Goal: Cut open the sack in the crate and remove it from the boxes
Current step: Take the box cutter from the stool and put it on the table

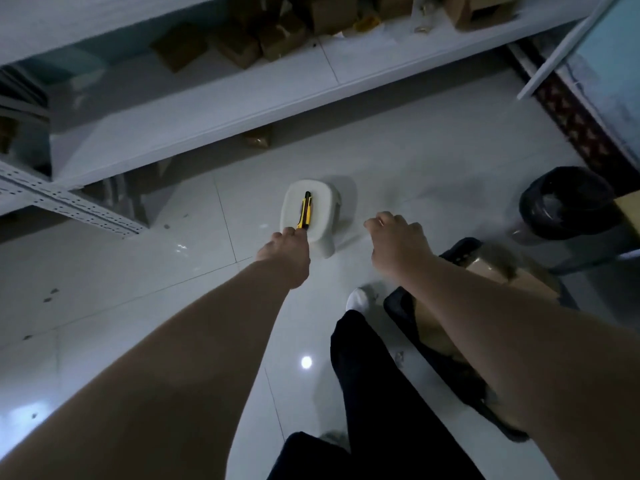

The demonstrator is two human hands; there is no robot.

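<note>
The left hand (285, 252) reaches down to the white stool (327, 209), and its fingers close on the near end of the yellow knife (304, 210) that lies on it. The right hand (398, 242) hangs above the floor with loosely bent fingers and holds nothing. The black crate (398, 304) with cardboard boxes (516, 277) stands under the right arm (the sack itself I cannot make out).

The yellow knife (304, 211) on the white stool (327, 209) is gripped at its near end by the left hand (289, 258); the right hand (398, 244) is held loosely curled.
</note>
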